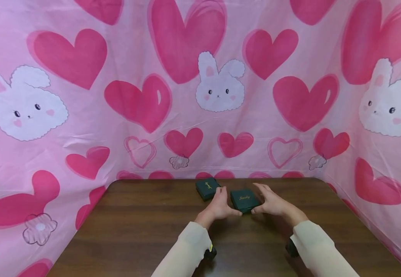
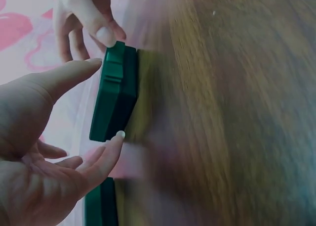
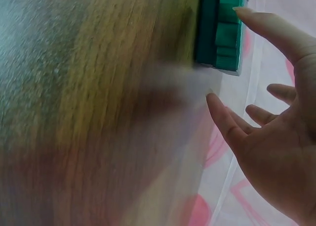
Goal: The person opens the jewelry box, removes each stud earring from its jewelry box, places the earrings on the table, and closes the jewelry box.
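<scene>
Near the far edge of the wooden table sits a dark green jewelry box with gold lettering on its lid. My left hand is at its left side, fingers spread, with the thumb by the near left corner. On the other side my right hand is spread too, its thumb at the near right corner. In the left wrist view, a folded bow-like band shows on the front of the box. A second green jewelry box lies farther left, partly behind my left hand, turned at an angle.
The dark brown wooden tabletop ends close behind both boxes. A pink cloth printed with hearts and rabbits hangs around the back and sides. Dark wrist devices show below the cream sleeves.
</scene>
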